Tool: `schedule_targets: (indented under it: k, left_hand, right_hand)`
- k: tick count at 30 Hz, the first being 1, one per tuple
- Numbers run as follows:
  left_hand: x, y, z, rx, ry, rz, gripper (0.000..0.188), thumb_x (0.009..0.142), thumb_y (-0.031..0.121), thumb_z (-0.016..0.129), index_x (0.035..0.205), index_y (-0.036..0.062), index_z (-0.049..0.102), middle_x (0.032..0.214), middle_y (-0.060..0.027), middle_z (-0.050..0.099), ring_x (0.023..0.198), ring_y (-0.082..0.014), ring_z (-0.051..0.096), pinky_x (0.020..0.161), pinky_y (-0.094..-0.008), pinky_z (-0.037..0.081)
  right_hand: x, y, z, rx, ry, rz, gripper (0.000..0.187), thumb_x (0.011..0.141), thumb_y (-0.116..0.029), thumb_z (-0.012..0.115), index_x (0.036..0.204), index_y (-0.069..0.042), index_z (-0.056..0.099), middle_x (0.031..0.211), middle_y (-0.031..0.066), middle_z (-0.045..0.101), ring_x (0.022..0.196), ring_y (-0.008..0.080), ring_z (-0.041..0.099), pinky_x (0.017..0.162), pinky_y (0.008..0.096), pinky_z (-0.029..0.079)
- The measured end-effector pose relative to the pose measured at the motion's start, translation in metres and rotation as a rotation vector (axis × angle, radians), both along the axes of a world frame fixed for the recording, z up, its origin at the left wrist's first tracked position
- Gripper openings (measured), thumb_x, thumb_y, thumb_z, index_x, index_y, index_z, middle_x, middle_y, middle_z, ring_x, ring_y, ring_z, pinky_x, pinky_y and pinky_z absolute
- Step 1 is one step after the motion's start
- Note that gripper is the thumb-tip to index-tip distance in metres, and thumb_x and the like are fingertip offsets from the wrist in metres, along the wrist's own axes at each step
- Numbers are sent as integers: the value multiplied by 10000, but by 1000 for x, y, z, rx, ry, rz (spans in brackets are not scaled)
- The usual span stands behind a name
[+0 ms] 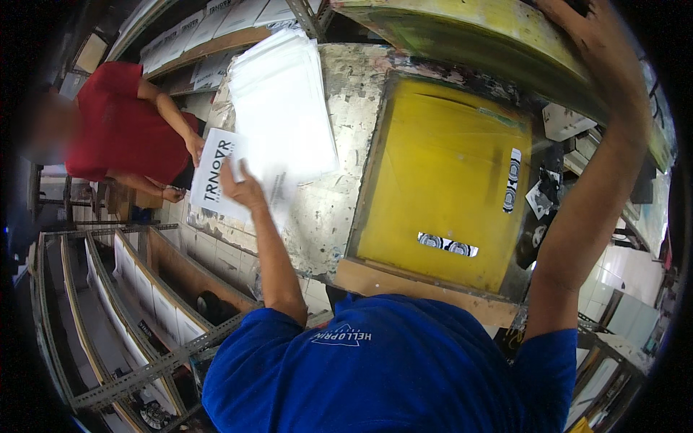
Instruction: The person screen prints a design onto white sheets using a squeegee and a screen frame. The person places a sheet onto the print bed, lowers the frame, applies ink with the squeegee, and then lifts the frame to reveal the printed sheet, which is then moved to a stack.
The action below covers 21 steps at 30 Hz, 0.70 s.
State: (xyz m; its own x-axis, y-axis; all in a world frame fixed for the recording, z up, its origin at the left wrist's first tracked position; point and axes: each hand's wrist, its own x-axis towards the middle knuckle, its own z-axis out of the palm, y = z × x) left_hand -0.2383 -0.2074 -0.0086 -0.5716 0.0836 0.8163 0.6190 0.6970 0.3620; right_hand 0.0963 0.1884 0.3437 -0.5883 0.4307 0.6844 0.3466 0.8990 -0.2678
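Note:
My left hand (244,189), smeared by motion, is over a white sheet with black lettering (216,186) at the table's left edge. Two of its fingers look apart, but whether they pinch the sheet is unclear. A co-worker's hand (195,148) is at the same sheet's far left corner. My right hand (581,25) reaches up to the raised yellow-stained screen frame (491,29) and grips its edge, with fingertips cut off by the picture's top. Between my arms lies a yellow printing board (440,173) bearing two strips with black round patterns (447,244).
A fanned pile of white sheets (278,108) covers the table's far left part. The worn, paint-stained table (354,94) runs behind the board. The co-worker in a red shirt (108,123) stands at the left. Metal racks (166,368) fill the lower left.

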Motion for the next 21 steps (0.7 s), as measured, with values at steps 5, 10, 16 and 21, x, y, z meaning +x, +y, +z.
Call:
schedule_targets:
  k: [5, 10, 16, 21]
  left_hand:
    - [44, 76, -57, -325, -351, -177, 433, 845, 157, 781, 1237, -5, 694, 1310, -214, 656, 1298, -421, 545, 1114, -473, 392]
    - [48, 91, -89, -49, -542, -231, 279, 823, 117, 781, 1090, 34, 764, 1187, -163, 730, 1218, -383, 620, 1148, -429, 366]
    - [44, 94, -92, -3, -475, -264, 204, 827, 136, 791, 1004, 35, 779, 1119, -133, 757, 1161, -346, 668, 993, -396, 515]
    - [33, 80, -109, -64, -437, -219, 298, 842, 199, 796, 1091, 38, 768, 1099, -130, 763, 1042, -336, 716, 926, -379, 546]
  right_hand:
    - [-3, -7, 21, -140, -90, 75, 378, 835, -170, 675, 1170, -7, 743, 1044, 190, 719, 910, 247, 664, 884, 333, 530]
    - [-4, -8, 17, -38, -95, 104, 377, 833, -146, 652, 1159, 22, 739, 934, 172, 759, 762, 207, 673, 758, 303, 552]
    - [1, 29, 18, -307, -124, 126, 378, 839, -146, 658, 1172, 16, 735, 966, 174, 759, 791, 216, 684, 783, 301, 555]
    - [0, 12, 9, -25, -47, 145, 377, 850, -159, 659, 1179, 10, 734, 973, 173, 757, 814, 217, 687, 816, 301, 549]
